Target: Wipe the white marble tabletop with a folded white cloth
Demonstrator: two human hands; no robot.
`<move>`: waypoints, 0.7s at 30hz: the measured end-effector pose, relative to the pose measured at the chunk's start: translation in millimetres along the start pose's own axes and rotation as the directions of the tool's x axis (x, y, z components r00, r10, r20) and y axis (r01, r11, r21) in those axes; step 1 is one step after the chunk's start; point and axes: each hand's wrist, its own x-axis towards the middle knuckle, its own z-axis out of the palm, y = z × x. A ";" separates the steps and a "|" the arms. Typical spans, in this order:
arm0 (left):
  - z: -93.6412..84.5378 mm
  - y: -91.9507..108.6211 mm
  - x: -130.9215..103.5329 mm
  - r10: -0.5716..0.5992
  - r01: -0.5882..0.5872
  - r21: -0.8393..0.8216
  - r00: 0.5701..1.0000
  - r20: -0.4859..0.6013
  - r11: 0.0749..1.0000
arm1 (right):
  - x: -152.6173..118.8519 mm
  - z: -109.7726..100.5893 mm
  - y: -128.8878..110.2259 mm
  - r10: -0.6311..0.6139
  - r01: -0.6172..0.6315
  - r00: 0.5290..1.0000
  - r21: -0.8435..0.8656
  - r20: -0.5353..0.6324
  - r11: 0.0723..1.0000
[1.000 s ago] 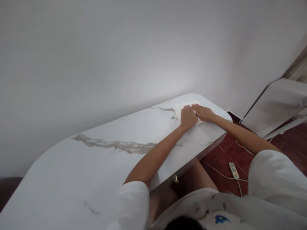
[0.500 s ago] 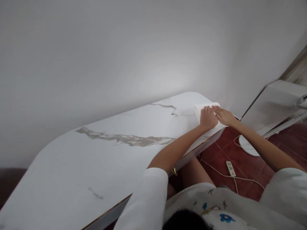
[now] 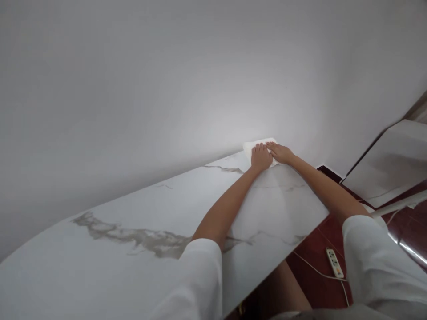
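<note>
A white cloth [image 3: 248, 149] lies on the far end of a white marble-patterned tabletop [image 3: 187, 191], close to the wall. My left hand [image 3: 261, 157] presses flat on the cloth, its fingers pointing toward the wall. Beside it, my right hand [image 3: 279, 152] rests on the cloth's right part with fingers stretched out, its fingertips close to my left hand. Part of the cloth is hidden under both hands.
A pale wall [image 3: 200, 80] runs along the table's far edge. On the red tiled floor at the lower right lie a power strip [image 3: 334, 263] and its white cable. A white panel-like object [image 3: 390, 160] stands at the right.
Both hands and the cloth have moved from the table's near right edge to its far edge by the wall. The view has shifted closer over the table.
</note>
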 end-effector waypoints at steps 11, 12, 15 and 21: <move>17.3 44.4 42.2 0.130 -0.132 -0.064 0.991 -0.033 0.989 | -20.7 3.7 72.7 0.044 -0.044 0.999 0.041 -0.010 0.998; 14.7 56.9 34.6 0.145 -0.148 -0.078 0.989 -0.037 0.986 | -37.8 -0.3 76.2 0.031 -0.031 0.999 0.041 -0.013 0.999; 3.9 96.6 4.3 0.183 -0.187 -0.130 0.982 -0.046 0.974 | -95.8 -15.8 78.2 0.000 0.000 1.000 0.030 -0.025 1.000; -25.7 161.3 -66.4 0.215 -0.224 -0.222 0.974 -0.064 0.949 | -202.1 -50.0 49.2 0.063 -0.063 0.998 -0.003 -0.010 0.998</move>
